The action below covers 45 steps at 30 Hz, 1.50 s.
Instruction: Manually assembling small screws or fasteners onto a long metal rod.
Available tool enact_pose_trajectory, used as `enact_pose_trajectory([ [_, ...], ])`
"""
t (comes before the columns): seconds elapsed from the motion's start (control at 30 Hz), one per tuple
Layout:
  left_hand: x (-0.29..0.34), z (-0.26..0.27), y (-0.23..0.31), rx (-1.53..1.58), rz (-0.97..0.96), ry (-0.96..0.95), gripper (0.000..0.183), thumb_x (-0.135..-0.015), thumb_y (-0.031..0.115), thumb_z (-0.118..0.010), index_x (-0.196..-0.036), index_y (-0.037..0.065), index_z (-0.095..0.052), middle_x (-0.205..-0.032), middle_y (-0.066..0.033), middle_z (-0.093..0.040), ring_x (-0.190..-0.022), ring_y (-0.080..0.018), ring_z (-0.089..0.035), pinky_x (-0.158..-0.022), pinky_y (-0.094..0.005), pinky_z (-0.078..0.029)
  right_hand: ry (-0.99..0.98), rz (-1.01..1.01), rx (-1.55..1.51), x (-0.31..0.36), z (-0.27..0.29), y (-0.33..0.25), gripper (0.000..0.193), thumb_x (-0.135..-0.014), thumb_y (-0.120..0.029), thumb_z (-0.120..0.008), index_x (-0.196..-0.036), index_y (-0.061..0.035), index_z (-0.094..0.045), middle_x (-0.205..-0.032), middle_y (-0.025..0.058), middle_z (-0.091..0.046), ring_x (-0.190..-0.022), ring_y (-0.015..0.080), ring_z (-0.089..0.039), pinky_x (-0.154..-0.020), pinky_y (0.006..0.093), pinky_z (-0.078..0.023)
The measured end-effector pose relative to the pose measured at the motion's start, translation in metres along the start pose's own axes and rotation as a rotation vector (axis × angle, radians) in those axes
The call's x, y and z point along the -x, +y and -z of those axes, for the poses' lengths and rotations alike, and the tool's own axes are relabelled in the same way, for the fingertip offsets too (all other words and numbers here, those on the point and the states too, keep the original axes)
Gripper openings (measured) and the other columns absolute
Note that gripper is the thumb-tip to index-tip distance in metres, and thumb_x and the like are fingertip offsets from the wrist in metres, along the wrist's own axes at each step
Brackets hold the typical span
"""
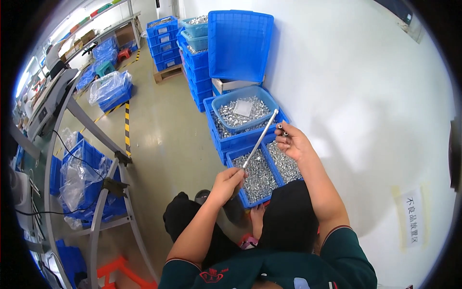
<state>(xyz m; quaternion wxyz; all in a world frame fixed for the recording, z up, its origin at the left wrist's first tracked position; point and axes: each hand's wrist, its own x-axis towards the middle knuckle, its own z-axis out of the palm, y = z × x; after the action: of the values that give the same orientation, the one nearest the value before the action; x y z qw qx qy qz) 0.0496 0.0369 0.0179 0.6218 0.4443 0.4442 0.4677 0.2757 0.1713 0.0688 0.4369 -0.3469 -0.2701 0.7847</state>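
My left hand (229, 185) is closed around the lower end of a thin silvery metal rod (260, 139), which slants up and to the right. The rod's far tip ends just left of my right hand (294, 142). In the raised fingers of that hand are small silvery metal fittings (285, 134); their exact kind is too small to tell. Below both hands sits a blue bin (277, 176) with two compartments full of small shiny metal parts (260, 176). Beyond it, a light-blue basket (222, 122) of similar parts, with a pale square piece (243, 108) on top, rests on a larger blue crate (234, 141).
An upright blue crate (240, 45) leans by the white wall (332, 58). Stacked blue crates (198, 77) stand behind. At left are a grey-framed workbench (98, 212), plastic-wrapped blue bins (89, 173) and a red stool (120, 269). My knees flank the near bin's front edge.
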Motion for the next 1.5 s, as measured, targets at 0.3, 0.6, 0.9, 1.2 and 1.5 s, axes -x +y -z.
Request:
enact_pose_trajectory([
  [0.3,0.025,0.024,-0.012,-0.182,0.051,-0.014,0.026,-0.090,0.024,-0.049,-0.086,0.001,-0.061,-0.062,0.0012,-0.051,-0.055,-0.0063,-0.045,-0.050,-0.0218,-0.036,0.007,0.083,0.012,-0.001,-0.005,-0.007,0.017,-0.084,-0.021,-0.060,-0.082,-0.0045,-0.054,-0.071,0.0035,-0.052,-0.052,0.0075,-0.041,-0.039,0.0179,-0.030],
  [0.6,0.037,0.034,-0.015,-0.256,0.060,0.014,0.027,-0.090,0.024,-0.049,-0.088,0.000,-0.061,-0.063,0.0009,-0.050,-0.062,-0.0078,-0.044,-0.059,-0.0225,-0.036,-0.034,0.123,0.319,0.002,-0.019,0.002,0.012,-0.081,-0.013,-0.064,-0.083,-0.0049,-0.055,-0.069,0.0016,-0.051,-0.049,0.0034,-0.039,-0.037,0.0159,-0.024],
  [0.9,0.042,0.045,-0.012,-0.351,0.091,0.083,0.026,-0.087,0.023,-0.054,-0.091,-0.001,-0.063,-0.064,-0.0007,-0.051,-0.063,-0.0090,-0.046,-0.057,-0.0262,-0.040,-0.120,0.171,0.651,0.003,-0.017,-0.002,0.010,-0.080,-0.014,-0.064,-0.082,-0.0066,-0.058,-0.064,-0.0034,-0.049,-0.050,0.0031,-0.037,-0.042,0.0175,-0.026],
  [1.2,0.041,0.039,0.001,-0.389,-0.012,0.147,0.025,-0.086,0.024,-0.055,-0.089,-0.001,-0.062,-0.059,-0.0030,-0.050,-0.058,-0.0106,-0.046,-0.055,-0.0270,-0.040,-0.028,0.234,0.679,0.012,-0.036,-0.005,0.015,-0.082,-0.017,-0.063,-0.082,-0.0045,-0.056,-0.062,-0.0038,-0.046,-0.050,0.0027,-0.036,-0.041,0.0165,-0.026],
  [1.5,0.032,0.027,0.000,-0.254,0.003,0.149,0.025,-0.089,0.023,-0.051,-0.088,0.000,-0.060,-0.061,0.0029,-0.047,-0.059,-0.0052,-0.042,-0.053,-0.0214,-0.034,-0.120,0.070,0.571,0.015,-0.062,0.029,0.014,-0.080,-0.015,-0.065,-0.085,-0.0040,-0.058,-0.062,-0.0037,-0.046,-0.049,0.0039,-0.038,-0.041,0.0177,-0.025],
])
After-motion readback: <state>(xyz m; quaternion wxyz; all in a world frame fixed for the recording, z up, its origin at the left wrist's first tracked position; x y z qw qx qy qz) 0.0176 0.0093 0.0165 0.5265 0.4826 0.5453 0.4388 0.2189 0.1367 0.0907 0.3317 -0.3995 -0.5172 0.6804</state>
